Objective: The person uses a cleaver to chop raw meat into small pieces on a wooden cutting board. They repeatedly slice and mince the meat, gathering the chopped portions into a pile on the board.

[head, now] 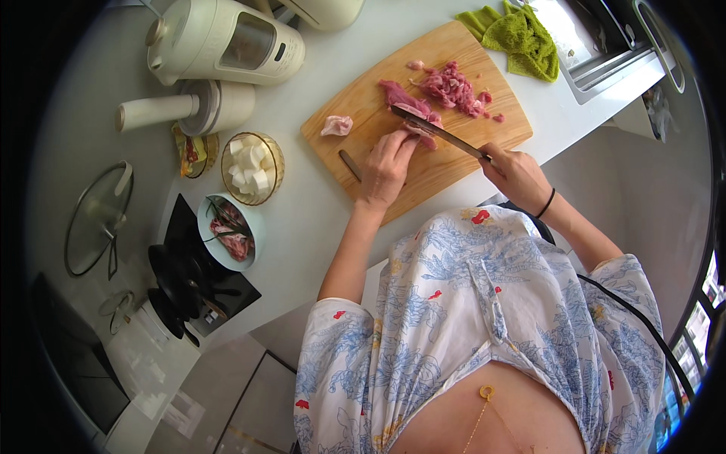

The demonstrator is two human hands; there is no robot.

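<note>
A wooden cutting board (pixel 488 136) lies on the white counter before me. My right hand (pixel 513 173) is closed on the handle of a kitchen knife (pixel 445 135), whose blade rests across a strip of raw meat (pixel 404 97). At the strip's near end, my left hand (pixel 388 164) presses the meat with its fingertips, close beside the blade. Small cut pieces of raw meat (pixel 451 88) lie heaped beyond the knife. A pale piece of meat or fat (pixel 337 125) sits apart at the board's left, near the slot-shaped handle hole.
Left of the board stand a glass bowl of white cubes (pixel 249 170), a light blue bowl (pixel 256 221) with meat and green stalks, a cream blender (pixel 210 40) and a black cooktop (pixel 241 292) with pans. A green cloth (pixel 524 40) lies by the sink (pixel 612 74).
</note>
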